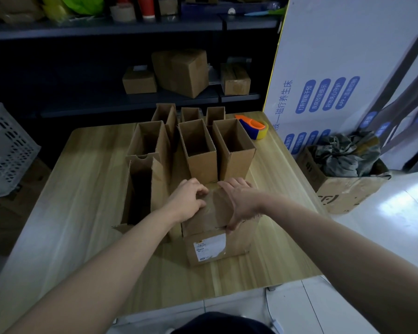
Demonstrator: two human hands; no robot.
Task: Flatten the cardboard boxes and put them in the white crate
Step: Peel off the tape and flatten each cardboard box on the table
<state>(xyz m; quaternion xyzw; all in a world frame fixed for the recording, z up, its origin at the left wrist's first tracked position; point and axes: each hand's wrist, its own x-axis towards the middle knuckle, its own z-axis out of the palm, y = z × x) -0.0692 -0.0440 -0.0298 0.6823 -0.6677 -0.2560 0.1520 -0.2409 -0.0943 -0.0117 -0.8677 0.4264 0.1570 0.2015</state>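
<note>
At the near middle of the pale wooden table [82, 189] sits a closed brown cardboard box with a white label [234, 247] on its front face, and both bare hands are on its top. The right hand [239, 201] spans the lid, its fingers curled over the far edge and its thumb hooked at the near edge, grasping the box. The left hand [188, 201] lies beside it with the fingers bent and their tips down on the lid; whether they pinch tape or a flap cannot be told.

Behind the hands stand several tall open brown cardboard boxes [200, 145], upright and close together. A larger one is just left of the labelled box.

An orange and blue tape dispenser [253, 127] lies at the far right corner of the table. The white perforated plastic crate [7, 145] stands off the table at its left.
</note>
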